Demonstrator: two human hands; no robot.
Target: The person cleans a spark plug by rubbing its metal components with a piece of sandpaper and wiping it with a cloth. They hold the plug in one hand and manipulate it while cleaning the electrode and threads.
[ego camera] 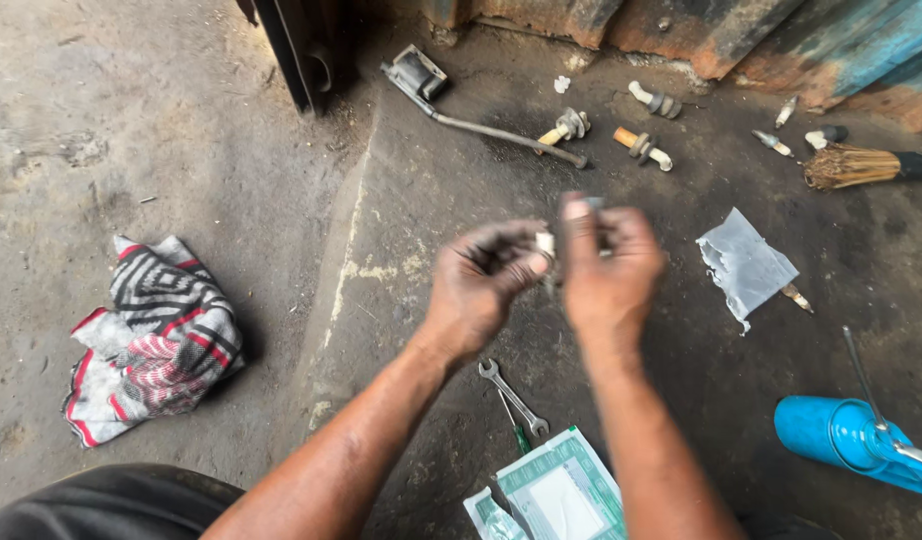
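Oil-blackened concrete floor [681, 380] forms the work surface, with rusted metal panels along the far edge.

Both hands are raised above the floor and meet at the centre of view. The left hand [481, 285] is curled, thumb and fingertips pinched on a small spark-plug-like part with a pale end [547, 243]. The right hand [609, 265] is closed on the same part from the opposite side, thumb upright. Motion blur hides the part's far end, so its full shape cannot be confirmed. Its long axis appears to run roughly crosswise, from one hand to the other; the pale end sits at the left fingertips, and neither hand is clearly the nearer.

Positions relative to the held part:
- Directly below, toward the person: a small steel open-ended spanner [514, 398], and beyond it a green-and-white printed paper packet [561, 490].
- Beyond it, toward the panels: a grey bent metal rod with a boxy head [451, 105], and several loose spark plugs [643, 147].
- To its right: a crumpled grey scrap of foil or plastic [746, 265]; further right, a straw-bristled brush with a dark handle [861, 165].
- Lower right: a blue cylindrical oil can with a thin metal spout [846, 435].
- Far left: a crumpled red, black and white patterned rag [156, 335].
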